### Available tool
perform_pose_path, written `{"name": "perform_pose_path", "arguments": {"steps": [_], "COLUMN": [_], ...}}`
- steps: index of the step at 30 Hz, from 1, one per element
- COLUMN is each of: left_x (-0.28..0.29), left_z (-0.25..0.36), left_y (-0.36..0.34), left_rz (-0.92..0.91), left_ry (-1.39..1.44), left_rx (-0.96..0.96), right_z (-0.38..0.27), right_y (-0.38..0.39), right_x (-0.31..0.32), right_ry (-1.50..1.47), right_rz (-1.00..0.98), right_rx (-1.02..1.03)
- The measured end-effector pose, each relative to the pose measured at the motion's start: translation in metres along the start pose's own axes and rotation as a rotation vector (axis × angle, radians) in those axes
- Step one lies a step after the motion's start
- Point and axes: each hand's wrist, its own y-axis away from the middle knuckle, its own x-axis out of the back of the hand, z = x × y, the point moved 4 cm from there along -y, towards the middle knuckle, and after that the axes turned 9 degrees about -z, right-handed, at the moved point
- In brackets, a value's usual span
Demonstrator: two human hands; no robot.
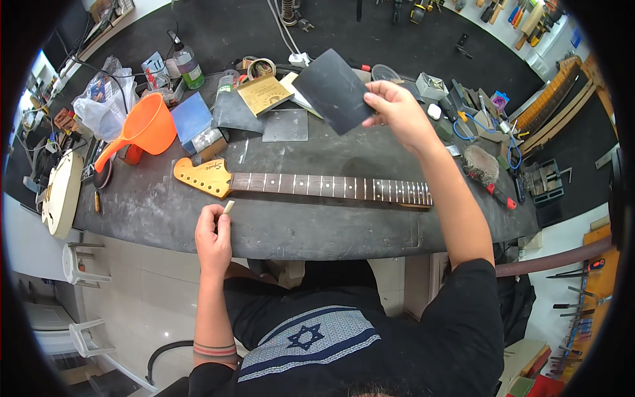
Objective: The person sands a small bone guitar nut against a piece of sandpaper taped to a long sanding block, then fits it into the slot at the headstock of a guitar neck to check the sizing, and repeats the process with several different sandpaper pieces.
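A guitar neck (331, 185) with a dark fretboard and a light wood headstock lies crosswise on the dark bench (331, 231). Just below the headstock, my left hand (213, 235) is closed on a small cream-coloured strip (228, 206). My right hand (397, 116) is raised over the far side of the bench, gripping a dark square sheet (331, 89) at its right edge, thumb on top. Behind that sheet are a yellow paper sheet (263, 92) and a grey sheet (284, 129).
An orange jug (145, 122), plastic bag (99, 106) and spray bottle (188, 69) stand back left. A cream guitar body (61, 198) is at the left edge. A brush (483, 165), blue hose (466, 132) and several tools lie right. White stools (83, 264) stand below left.
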Motion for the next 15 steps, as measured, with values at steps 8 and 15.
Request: {"name": "perform_pose_path", "arguments": {"steps": [8, 15], "left_x": [-0.003, -0.01], "left_z": [-0.011, -0.004], "left_y": [0.003, 0.001], "left_rz": [-0.041, -0.024], "left_ry": [0.453, 0.347], "left_rx": [0.102, 0.138], "right_z": [0.014, 0.002], "right_y": [0.073, 0.029], "right_x": [-0.038, -0.05], "right_ry": [0.184, 0.792], "right_rz": [-0.039, 0.06], "right_rx": [0.078, 0.509]}}
